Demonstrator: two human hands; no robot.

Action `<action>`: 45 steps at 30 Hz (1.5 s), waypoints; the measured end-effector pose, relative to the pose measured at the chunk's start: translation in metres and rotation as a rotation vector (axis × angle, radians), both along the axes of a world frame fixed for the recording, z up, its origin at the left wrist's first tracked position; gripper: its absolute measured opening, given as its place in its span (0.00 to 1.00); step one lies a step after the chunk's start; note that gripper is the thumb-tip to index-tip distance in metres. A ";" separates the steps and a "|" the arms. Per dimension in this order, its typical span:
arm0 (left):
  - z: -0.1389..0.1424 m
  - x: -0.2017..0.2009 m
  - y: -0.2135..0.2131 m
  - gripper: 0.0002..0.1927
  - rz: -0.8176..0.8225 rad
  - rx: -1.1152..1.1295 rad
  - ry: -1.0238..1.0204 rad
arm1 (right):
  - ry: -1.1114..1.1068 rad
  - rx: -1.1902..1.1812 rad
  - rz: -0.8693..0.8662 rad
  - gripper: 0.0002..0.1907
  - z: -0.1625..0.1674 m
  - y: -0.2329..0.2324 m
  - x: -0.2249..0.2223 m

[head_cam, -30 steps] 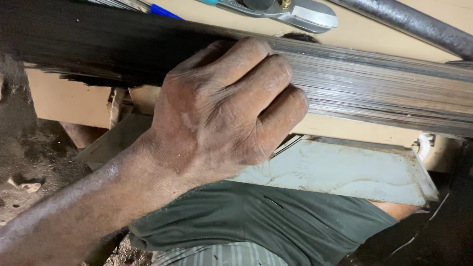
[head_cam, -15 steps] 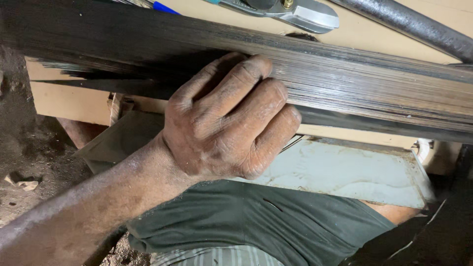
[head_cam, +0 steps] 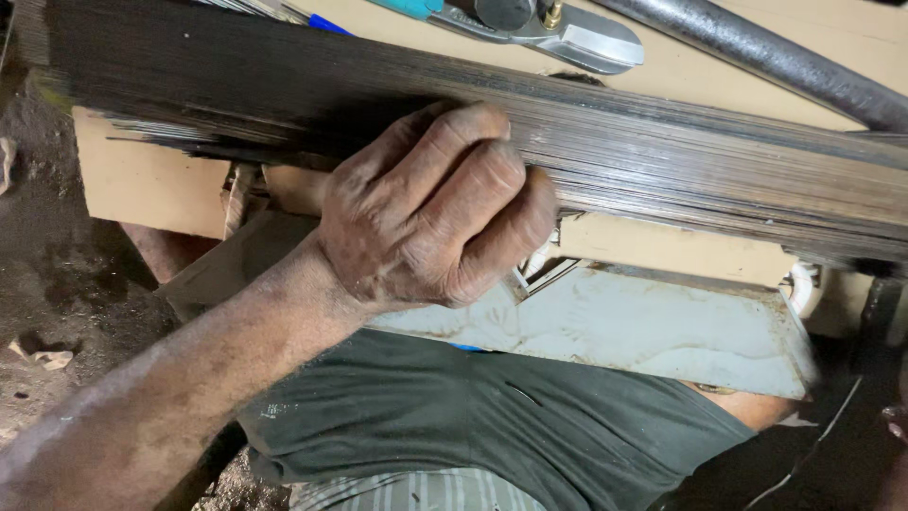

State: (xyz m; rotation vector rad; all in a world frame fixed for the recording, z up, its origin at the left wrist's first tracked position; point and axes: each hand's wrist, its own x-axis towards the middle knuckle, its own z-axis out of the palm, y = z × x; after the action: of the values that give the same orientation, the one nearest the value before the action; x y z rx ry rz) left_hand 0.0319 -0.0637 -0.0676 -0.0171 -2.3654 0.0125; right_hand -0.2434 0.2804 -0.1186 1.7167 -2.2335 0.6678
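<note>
Since the earlier frame, the left hand (head_cam: 430, 213) has slid right along the bundle of thin dark metal strips (head_cam: 662, 161), fingers curled over it mid-frame on the tan wooden counter (head_cam: 142, 180); steel shears (head_cam: 558, 28) lie at top.

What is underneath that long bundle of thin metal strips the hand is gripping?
Under the bundle of metal strips lies a tan board, with a pale metal plate lower down. The left hand covers part of the underside.

left hand (head_cam: 430, 213) | slid slightly right along strip bundle (head_cam: 662, 161) | bundle tilted more
</note>
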 end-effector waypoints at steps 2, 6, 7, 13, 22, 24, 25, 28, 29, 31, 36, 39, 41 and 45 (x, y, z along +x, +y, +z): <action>0.004 -0.002 -0.006 0.05 -0.074 0.022 0.071 | 0.002 0.006 0.003 0.07 0.004 0.000 -0.001; 0.008 0.012 -0.017 0.07 -0.264 0.085 -0.033 | 0.005 0.016 -0.002 0.08 0.012 0.000 -0.002; 0.007 0.015 -0.019 0.06 -0.262 0.103 -0.039 | 0.007 0.016 -0.001 0.08 0.014 -0.001 -0.002; -0.013 0.029 -0.017 0.03 -0.184 0.203 -0.033 | -0.009 0.024 -0.006 0.08 0.015 -0.006 0.002; -0.030 0.040 -0.029 0.05 -0.175 0.272 -0.042 | -0.100 0.055 0.002 0.09 0.020 -0.013 0.005; -0.028 0.039 -0.030 0.07 -0.172 0.260 -0.070 | -0.071 0.060 -0.007 0.10 0.026 -0.021 0.004; -0.027 0.037 -0.030 0.06 -0.167 0.306 -0.062 | -0.181 0.110 -0.060 0.10 0.030 -0.024 0.003; -0.023 0.035 -0.029 0.06 -0.160 0.419 -0.073 | -0.528 0.279 -0.217 0.09 0.036 -0.026 0.004; -0.023 0.034 -0.029 0.06 -0.160 0.429 -0.088 | -0.526 0.288 -0.222 0.09 0.035 -0.026 0.005; -0.025 0.034 -0.027 0.09 -0.146 0.456 -0.102 | -0.412 0.267 -0.189 0.11 0.032 -0.025 0.006; -0.036 0.043 -0.028 0.18 -0.140 0.382 -0.103 | 0.223 0.196 -0.005 0.07 0.058 -0.028 0.003; -0.035 0.061 -0.043 0.24 -0.075 0.354 -0.035 | 0.143 0.126 -0.075 0.10 0.076 -0.039 0.011; -0.032 0.079 -0.064 0.27 0.046 0.421 0.062 | 0.177 0.081 -0.086 0.10 0.075 -0.048 0.017; -0.032 0.122 -0.094 0.31 0.086 0.177 -0.091 | 0.202 0.013 -0.089 0.11 0.057 -0.051 0.023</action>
State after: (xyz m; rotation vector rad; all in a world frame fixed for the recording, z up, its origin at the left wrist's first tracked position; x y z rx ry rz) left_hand 0.1537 -0.1580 -0.0991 0.1729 -2.4485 -0.1590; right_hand -0.2208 0.2296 -0.0619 1.6016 -2.1635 0.4393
